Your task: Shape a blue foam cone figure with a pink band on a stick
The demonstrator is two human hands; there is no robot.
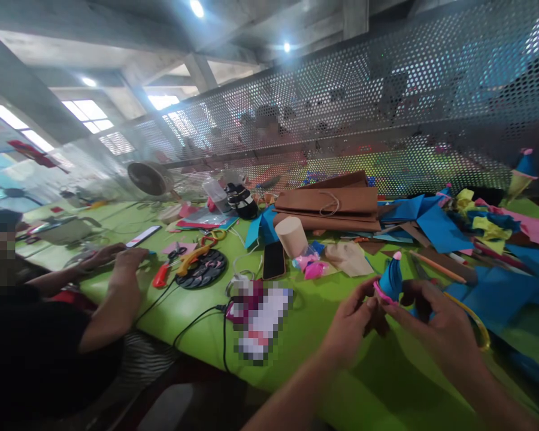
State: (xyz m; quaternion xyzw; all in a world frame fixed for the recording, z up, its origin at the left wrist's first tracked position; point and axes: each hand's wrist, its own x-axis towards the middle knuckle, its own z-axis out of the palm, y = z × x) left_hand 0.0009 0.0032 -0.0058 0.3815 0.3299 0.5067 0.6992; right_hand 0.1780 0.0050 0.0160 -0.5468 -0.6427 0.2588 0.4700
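Observation:
A small blue paper cone (390, 280) with a pink tip and a pink rim is held upright between both hands, above the green table (314, 326). My left hand (351, 318) pinches its pink rim from the left with thumb and fingers. From the right, my right hand (438, 317) closes on the lower part of the same cone. Its underside is partly hidden by the fingers. Blue paper (498, 293) lies to the right of my right hand, and a yellow ring (478, 326) shows just behind it.
A person (40, 335) works at the left. Near the middle are a dark phone (273, 261), a paper roll (291, 236), a glue gun (193, 260) and cables. Brown paper (327, 203) is at the back. A similar cone (524, 170) stands at the far right.

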